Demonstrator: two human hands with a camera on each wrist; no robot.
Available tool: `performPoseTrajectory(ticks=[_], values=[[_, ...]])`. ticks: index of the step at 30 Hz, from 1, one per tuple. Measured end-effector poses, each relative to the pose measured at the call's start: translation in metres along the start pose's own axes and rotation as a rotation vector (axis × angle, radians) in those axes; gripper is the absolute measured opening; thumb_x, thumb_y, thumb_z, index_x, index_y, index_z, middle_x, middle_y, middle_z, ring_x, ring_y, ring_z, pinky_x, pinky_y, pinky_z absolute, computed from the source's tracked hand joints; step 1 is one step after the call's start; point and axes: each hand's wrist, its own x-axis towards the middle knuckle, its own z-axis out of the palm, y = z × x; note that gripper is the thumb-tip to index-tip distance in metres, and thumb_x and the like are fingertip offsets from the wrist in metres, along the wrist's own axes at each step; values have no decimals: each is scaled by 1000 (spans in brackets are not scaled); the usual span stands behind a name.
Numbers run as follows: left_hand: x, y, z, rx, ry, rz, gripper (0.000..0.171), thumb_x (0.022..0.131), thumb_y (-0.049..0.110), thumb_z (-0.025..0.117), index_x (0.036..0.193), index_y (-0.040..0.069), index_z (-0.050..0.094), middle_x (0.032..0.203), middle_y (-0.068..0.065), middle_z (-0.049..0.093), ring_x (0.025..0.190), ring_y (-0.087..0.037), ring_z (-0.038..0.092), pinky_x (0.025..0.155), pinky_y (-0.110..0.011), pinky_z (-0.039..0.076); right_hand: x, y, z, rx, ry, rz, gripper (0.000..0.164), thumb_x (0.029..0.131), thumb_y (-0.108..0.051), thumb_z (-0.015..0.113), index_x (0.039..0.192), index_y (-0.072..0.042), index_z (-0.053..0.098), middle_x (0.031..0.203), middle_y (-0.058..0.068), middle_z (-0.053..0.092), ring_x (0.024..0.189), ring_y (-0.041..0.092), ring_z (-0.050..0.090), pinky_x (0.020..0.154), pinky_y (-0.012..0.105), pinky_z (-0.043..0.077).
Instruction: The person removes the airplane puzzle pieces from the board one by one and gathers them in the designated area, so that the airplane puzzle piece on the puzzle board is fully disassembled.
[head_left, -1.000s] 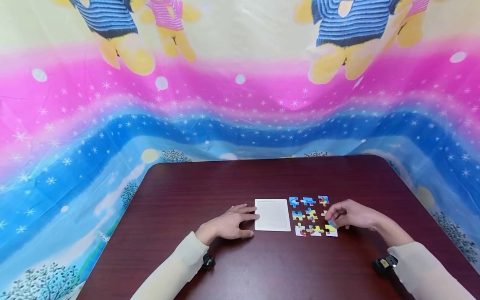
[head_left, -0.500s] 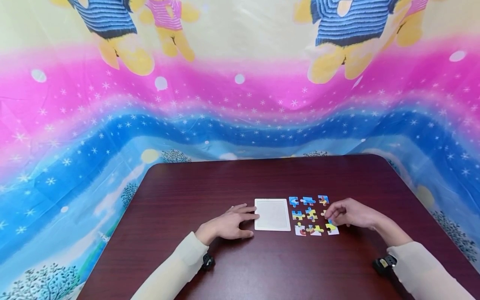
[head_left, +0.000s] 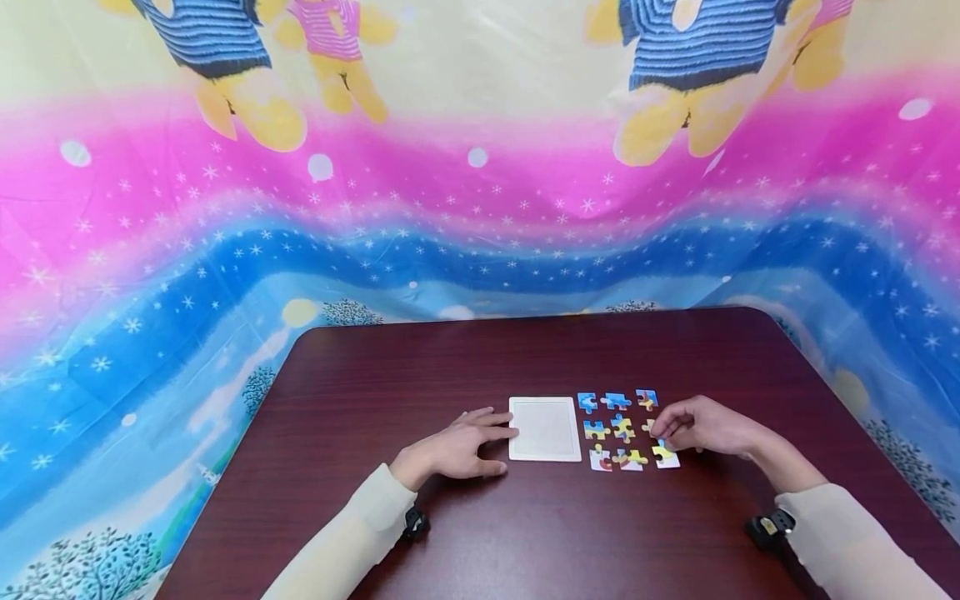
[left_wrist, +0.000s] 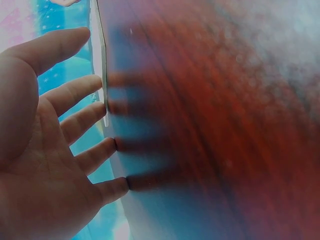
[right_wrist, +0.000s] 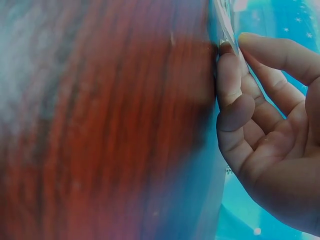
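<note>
A white square puzzle tray (head_left: 545, 429) lies on the table with its recess showing bare. My left hand (head_left: 463, 446) rests at the tray's left side, fingers spread and straight, two fingertips right at its edge; the left wrist view shows the fingertips (left_wrist: 97, 82) at the thin rim. To the right of the tray, several jigsaw pieces (head_left: 622, 429) lie spaced in rows. My right hand (head_left: 708, 429) pinches the near right corner puzzle piece (head_left: 666, 457), yellow and white, between thumb and fingers. Its fingers partly cover another puzzle piece (head_left: 647, 427) in the middle row.
The dark red wooden table (head_left: 360, 383) has rounded far corners. Behind and beside it hangs a printed cloth (head_left: 480, 225) with bears, snowflakes and trees. Black wrist cameras sit at both sleeve cuffs, the right camera (head_left: 769, 529) close above the tabletop.
The corner piece under my right fingers has shifted slightly right and away from me, with a small turn. The left hand and the tray stay put.
</note>
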Motion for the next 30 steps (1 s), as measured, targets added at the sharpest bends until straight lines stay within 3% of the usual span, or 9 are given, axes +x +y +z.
performPoseTrajectory(ticks=[13, 30], values=[[-1, 0, 0, 24, 11, 20, 58, 95, 38, 65, 148, 21, 50, 162, -1, 35, 153, -35, 23, 122, -57, 21, -2, 0, 0, -19, 17, 16, 21, 90, -17, 73, 109, -8, 72, 105, 11, 71, 75, 20, 60, 56, 34, 50], [0, 1, 1, 9, 37, 8, 54, 96, 37, 64, 147, 22, 52, 161, -1, 37, 153, -33, 25, 122, -56, 24, 1, -9, -1, 18, 54, 51, 26, 92, -24, 70, 112, -7, 71, 107, 10, 73, 83, 23, 62, 62, 35, 52]])
